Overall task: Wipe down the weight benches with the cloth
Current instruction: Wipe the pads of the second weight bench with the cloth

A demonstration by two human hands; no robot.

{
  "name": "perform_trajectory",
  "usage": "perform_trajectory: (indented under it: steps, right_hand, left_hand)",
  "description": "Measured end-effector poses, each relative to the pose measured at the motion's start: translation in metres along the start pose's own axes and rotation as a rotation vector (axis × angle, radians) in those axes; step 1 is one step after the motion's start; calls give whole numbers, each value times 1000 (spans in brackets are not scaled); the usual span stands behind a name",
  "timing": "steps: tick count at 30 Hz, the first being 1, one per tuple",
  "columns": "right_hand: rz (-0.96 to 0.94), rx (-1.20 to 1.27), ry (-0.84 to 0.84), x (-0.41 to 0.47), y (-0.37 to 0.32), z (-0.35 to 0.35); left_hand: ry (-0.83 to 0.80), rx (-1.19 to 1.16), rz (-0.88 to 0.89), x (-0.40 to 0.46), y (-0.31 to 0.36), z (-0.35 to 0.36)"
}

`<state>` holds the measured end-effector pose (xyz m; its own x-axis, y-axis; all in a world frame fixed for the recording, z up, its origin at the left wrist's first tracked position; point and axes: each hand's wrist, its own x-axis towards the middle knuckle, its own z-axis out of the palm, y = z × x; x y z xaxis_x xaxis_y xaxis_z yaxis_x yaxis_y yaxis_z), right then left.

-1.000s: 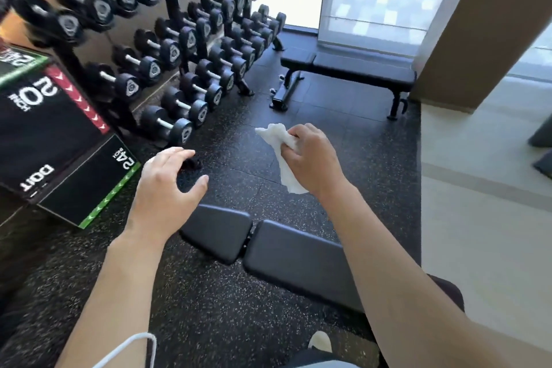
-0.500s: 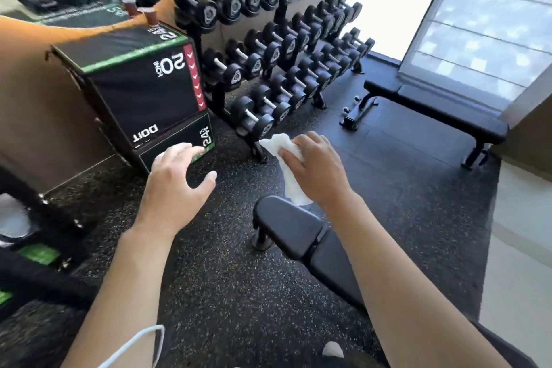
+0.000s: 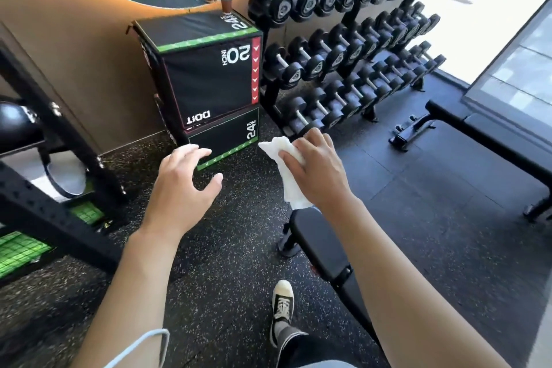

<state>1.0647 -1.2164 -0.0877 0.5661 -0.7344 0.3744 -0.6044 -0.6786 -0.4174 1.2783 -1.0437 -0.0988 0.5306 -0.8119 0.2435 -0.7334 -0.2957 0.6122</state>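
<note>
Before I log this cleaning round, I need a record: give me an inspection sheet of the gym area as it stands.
Surface: black speckled rubber floor.
Job's things: white crumpled cloth, held above the near black padded bench; second black padded bench by the window.
Clutter: black plyo box; rack of black dumbbells.
Hands: left hand empty, fingers spread; right hand grips the cloth.
Cables: thin white cord at the left forearm.
Surroundings: black steel rack frame; tan wall.

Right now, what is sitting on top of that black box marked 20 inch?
One brown cup stands at the back edge of the black box; the rest of its top shows bare. What the cup holds cannot be seen.
</note>
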Motion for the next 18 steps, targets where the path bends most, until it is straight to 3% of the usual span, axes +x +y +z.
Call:
perform_trajectory:
  steps: [18]
  right_hand:
    - [158,51,28,217,151,43]
  left_hand:
    - [-141,71,119,259,46,101]
